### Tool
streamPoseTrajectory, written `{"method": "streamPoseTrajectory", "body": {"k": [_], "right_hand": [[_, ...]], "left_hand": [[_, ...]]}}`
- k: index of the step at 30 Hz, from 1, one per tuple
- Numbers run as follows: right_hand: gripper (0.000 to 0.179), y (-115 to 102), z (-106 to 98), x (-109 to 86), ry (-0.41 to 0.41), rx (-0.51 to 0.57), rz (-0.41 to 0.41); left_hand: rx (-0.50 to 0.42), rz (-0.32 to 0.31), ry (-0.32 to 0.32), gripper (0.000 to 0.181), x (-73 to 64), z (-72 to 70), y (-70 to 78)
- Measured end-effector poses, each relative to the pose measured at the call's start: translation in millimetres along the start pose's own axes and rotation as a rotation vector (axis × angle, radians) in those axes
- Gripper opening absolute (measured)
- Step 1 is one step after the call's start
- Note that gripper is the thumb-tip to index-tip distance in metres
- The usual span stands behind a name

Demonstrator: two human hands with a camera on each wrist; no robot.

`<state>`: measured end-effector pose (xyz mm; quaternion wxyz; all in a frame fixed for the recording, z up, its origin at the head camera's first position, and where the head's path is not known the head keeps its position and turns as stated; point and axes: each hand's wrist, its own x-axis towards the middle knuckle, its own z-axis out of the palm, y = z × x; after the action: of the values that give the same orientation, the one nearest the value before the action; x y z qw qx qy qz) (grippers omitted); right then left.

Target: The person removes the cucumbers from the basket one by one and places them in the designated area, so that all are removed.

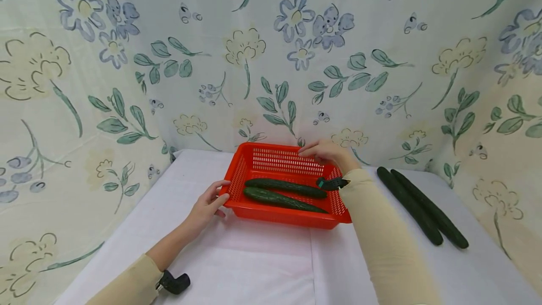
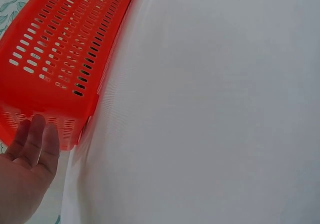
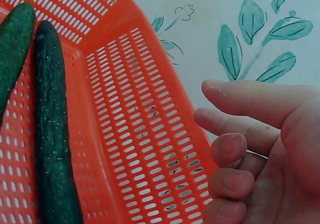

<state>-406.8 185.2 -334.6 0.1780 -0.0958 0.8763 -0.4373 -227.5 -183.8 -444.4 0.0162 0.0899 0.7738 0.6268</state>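
Note:
A red plastic basket (image 1: 279, 219) with slotted walls stands on the white-covered table, two green cucumbers (image 1: 284, 200) lying side by side in it. My left hand (image 1: 205, 208) holds the basket's left rim, thumb at the top edge. In the left wrist view, its fingers (image 2: 36, 140) reach against the end wall below the rim. At the far right part of the rim is my right hand (image 1: 329, 152). The right wrist view shows its fingers (image 3: 231, 180) loosely curled beside the rim, nothing gripped between thumb and forefinger.
Two more cucumbers (image 1: 417, 206) lie together on the white cloth (image 1: 254, 272), right of the basket. A floral curtain (image 1: 262, 74) hangs behind and on both sides. Black wrist devices (image 1: 174, 282) sit at both sleeves.

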Motion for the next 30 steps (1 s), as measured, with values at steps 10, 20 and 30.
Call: {"method": "streamPoseTrajectory", "body": {"k": [10,20,30], "right_hand": [[0.036,2,21,3.9,-0.022,0.048,0.032],[0.041,15,34,9.8,-0.069,0.063,0.054],[0.041,21,48,14.7,-0.116,0.072,0.020]], "left_hand": [[-0.008,0.006,-0.003,0.045,0.3,1.3,0.1],[-0.009,0.005,-0.006,0.045,1.9,2.1,-2.6],[-0.009,0.007,-0.008,0.046,0.6,1.7,-1.5]]}}
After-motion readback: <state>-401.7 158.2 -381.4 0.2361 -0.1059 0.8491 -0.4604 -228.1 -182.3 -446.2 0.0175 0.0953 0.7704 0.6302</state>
